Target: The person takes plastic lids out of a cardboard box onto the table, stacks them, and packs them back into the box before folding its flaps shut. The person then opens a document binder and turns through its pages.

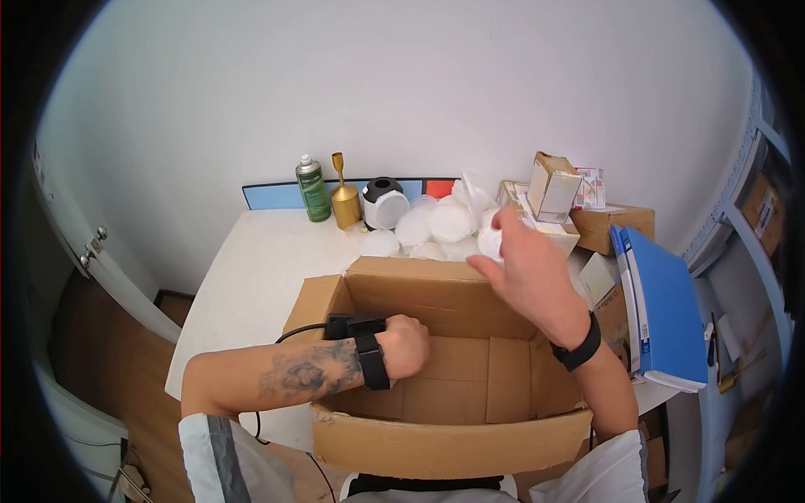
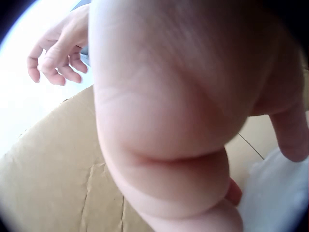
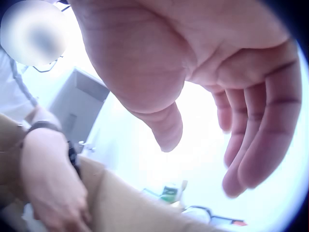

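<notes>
My left hand [image 1: 406,345] reaches down inside an open cardboard box [image 1: 453,448], its fingers curled. In the left wrist view its thumb and fingers lie around a translucent white plastic piece [image 2: 275,193], mostly cut off by the frame edge. My right hand [image 1: 541,277] is raised over the box's far right edge, fingers loosely bent and apart, with nothing between them in the right wrist view. Behind the box sits a pile of translucent white plastic lids or tubs [image 1: 451,221], and the right fingertips overlap its right end in the head view.
On the white table [image 1: 243,285] stand a green spray can [image 1: 313,191], a gold candle holder [image 1: 345,205] and a black-and-white round object [image 1: 386,204]. Small cartons [image 1: 553,189] are stacked at the back right. Blue binders [image 1: 667,306] stand upright at the right edge.
</notes>
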Action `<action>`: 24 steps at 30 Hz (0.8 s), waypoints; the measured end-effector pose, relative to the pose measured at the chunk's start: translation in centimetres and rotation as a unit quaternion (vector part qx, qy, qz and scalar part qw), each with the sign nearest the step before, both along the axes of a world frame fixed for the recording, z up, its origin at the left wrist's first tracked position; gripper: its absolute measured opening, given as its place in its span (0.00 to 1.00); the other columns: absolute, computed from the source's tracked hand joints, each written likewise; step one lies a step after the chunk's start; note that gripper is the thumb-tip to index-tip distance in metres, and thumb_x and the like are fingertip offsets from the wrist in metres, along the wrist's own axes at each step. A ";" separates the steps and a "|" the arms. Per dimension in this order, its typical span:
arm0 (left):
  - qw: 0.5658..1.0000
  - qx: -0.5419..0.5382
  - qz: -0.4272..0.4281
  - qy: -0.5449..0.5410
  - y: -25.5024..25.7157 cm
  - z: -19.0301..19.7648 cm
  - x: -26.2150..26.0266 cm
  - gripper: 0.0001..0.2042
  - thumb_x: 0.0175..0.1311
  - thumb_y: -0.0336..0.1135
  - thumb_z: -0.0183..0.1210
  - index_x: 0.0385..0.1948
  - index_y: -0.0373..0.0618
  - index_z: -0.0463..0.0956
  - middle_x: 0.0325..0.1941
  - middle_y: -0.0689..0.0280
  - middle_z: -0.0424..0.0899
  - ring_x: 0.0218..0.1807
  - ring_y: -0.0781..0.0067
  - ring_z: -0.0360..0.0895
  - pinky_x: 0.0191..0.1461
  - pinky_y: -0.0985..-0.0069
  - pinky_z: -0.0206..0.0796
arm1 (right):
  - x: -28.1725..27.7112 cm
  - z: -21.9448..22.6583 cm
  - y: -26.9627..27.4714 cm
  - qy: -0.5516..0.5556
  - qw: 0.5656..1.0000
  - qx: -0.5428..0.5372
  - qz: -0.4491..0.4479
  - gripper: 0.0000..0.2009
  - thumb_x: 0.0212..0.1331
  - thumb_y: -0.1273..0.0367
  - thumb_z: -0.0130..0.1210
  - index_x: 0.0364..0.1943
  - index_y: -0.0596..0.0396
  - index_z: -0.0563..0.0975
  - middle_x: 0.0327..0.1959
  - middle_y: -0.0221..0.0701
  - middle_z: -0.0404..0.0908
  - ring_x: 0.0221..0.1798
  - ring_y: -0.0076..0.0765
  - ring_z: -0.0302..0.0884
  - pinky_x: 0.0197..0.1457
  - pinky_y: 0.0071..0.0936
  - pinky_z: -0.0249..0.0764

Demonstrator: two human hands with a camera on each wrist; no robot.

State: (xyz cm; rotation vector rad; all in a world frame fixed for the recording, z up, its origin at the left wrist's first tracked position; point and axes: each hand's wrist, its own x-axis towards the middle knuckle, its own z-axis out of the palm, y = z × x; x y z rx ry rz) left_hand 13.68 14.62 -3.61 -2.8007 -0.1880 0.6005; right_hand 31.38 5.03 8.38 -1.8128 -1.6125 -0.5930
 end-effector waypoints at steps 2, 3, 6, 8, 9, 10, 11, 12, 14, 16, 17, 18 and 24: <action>1.000 -0.007 0.017 0.010 -0.5 1.2 0.3 0.07 0.61 0.33 0.64 0.34 0.48 0.91 0.41 0.59 0.92 0.38 0.61 0.91 0.29 0.60 0.80 | -1.4 -0.9 -1.0 0.001 0.950 -0.308 0.042 0.23 0.60 0.55 0.71 0.37 0.63 0.77 0.34 0.52 0.86 0.41 0.56 0.89 0.40 0.48 0.83; 0.999 -0.021 0.030 0.019 -0.7 1.8 0.5 0.07 0.60 0.34 0.65 0.36 0.47 0.91 0.42 0.58 0.92 0.40 0.60 0.91 0.33 0.61 0.81 | -2.0 -1.3 -1.5 -0.030 0.920 -0.385 0.072 0.24 0.62 0.52 0.69 0.39 0.63 0.79 0.34 0.51 0.87 0.41 0.57 0.88 0.43 0.49 0.83; 0.998 -0.050 0.023 0.042 -0.8 3.8 0.2 0.11 0.56 0.38 0.70 0.37 0.44 0.90 0.42 0.56 0.91 0.44 0.56 0.90 0.40 0.64 0.83 | -3.0 -2.0 -1.8 -0.076 0.823 -0.545 0.142 0.25 0.64 0.49 0.65 0.43 0.63 0.83 0.35 0.49 0.88 0.42 0.58 0.89 0.47 0.49 0.84; 0.996 -0.064 0.001 0.055 -0.9 5.2 -0.1 0.14 0.53 0.41 0.73 0.37 0.42 0.90 0.41 0.55 0.91 0.46 0.54 0.90 0.43 0.65 0.83 | -2.8 -2.4 -1.7 -0.091 0.756 -0.622 0.179 0.25 0.64 0.49 0.65 0.45 0.62 0.85 0.38 0.49 0.89 0.44 0.57 0.89 0.49 0.48 0.84; 0.996 -0.078 -0.007 0.034 -0.9 6.0 -0.2 0.16 0.52 0.43 0.75 0.37 0.42 0.89 0.39 0.56 0.90 0.46 0.52 0.90 0.44 0.64 0.83 | -2.5 -3.0 -1.5 -0.088 0.752 -0.630 0.170 0.24 0.65 0.49 0.65 0.45 0.61 0.86 0.39 0.48 0.90 0.45 0.57 0.89 0.50 0.48 0.84; 0.996 -0.091 -0.016 0.013 -1.1 7.0 -0.3 0.19 0.50 0.45 0.76 0.38 0.41 0.89 0.37 0.56 0.90 0.46 0.50 0.89 0.45 0.63 0.82 | -2.2 -3.4 -1.2 -0.085 0.749 -0.638 0.160 0.24 0.66 0.50 0.64 0.45 0.59 0.87 0.40 0.47 0.90 0.46 0.56 0.89 0.51 0.47 0.85; 0.996 -0.086 -0.023 0.018 -1.3 8.9 -0.4 0.19 0.50 0.45 0.76 0.38 0.41 0.89 0.37 0.56 0.90 0.46 0.50 0.89 0.45 0.63 0.82 | -1.9 -3.7 -1.0 -0.078 0.753 -0.634 0.157 0.24 0.66 0.50 0.64 0.45 0.59 0.87 0.40 0.47 0.90 0.46 0.56 0.89 0.51 0.47 0.85; 0.990 -0.132 -0.007 0.045 -1.5 11.8 -0.3 0.19 0.51 0.46 0.76 0.36 0.41 0.87 0.35 0.57 0.89 0.44 0.50 0.88 0.44 0.62 0.81 | -1.7 -3.9 -0.7 -0.087 0.755 -0.634 0.143 0.23 0.66 0.51 0.64 0.47 0.58 0.87 0.45 0.45 0.90 0.50 0.54 0.89 0.53 0.45 0.84; 0.974 -0.215 0.011 0.064 -0.7 16.6 0.5 0.20 0.54 0.49 0.76 0.30 0.41 0.81 0.28 0.58 0.85 0.37 0.51 0.85 0.40 0.59 0.75 | -1.5 -4.8 -0.4 -0.097 0.754 -0.637 0.130 0.22 0.66 0.51 0.64 0.49 0.57 0.87 0.49 0.42 0.91 0.53 0.51 0.89 0.54 0.42 0.84; 0.966 -0.230 0.053 -0.107 1.0 19.6 1.2 0.22 0.57 0.50 0.75 0.26 0.39 0.77 0.25 0.56 0.82 0.33 0.52 0.81 0.37 0.60 0.71 | -1.9 -6.0 -0.2 -0.112 0.737 -0.656 0.116 0.22 0.66 0.52 0.64 0.52 0.56 0.87 0.52 0.42 0.90 0.56 0.50 0.88 0.56 0.42 0.84; 0.944 -0.202 0.063 -0.255 2.4 19.7 1.6 0.21 0.58 0.48 0.74 0.28 0.37 0.77 0.24 0.57 0.81 0.32 0.51 0.81 0.36 0.60 0.71 | -2.3 -6.6 -0.2 -0.114 0.736 -0.657 0.119 0.22 0.66 0.52 0.64 0.52 0.56 0.87 0.52 0.42 0.90 0.56 0.50 0.88 0.56 0.42 0.84; 0.898 -0.101 0.035 -0.428 3.5 18.7 2.0 0.20 0.59 0.46 0.74 0.31 0.36 0.77 0.26 0.57 0.83 0.32 0.51 0.82 0.36 0.60 0.73 | -2.6 -7.0 -0.2 -0.105 0.728 -0.664 0.132 0.23 0.66 0.52 0.64 0.53 0.55 0.87 0.53 0.42 0.89 0.57 0.50 0.88 0.58 0.43 0.83; 0.974 -0.145 0.108 -0.135 0.0 15.3 0.9 0.22 0.60 0.51 0.74 0.40 0.39 0.84 0.36 0.51 0.89 0.45 0.48 0.87 0.47 0.55 0.79 | -2.8 -5.8 -0.6 -0.090 0.728 -0.662 0.155 0.26 0.66 0.49 0.64 0.54 0.59 0.83 0.50 0.47 0.89 0.58 0.55 0.86 0.59 0.46 0.82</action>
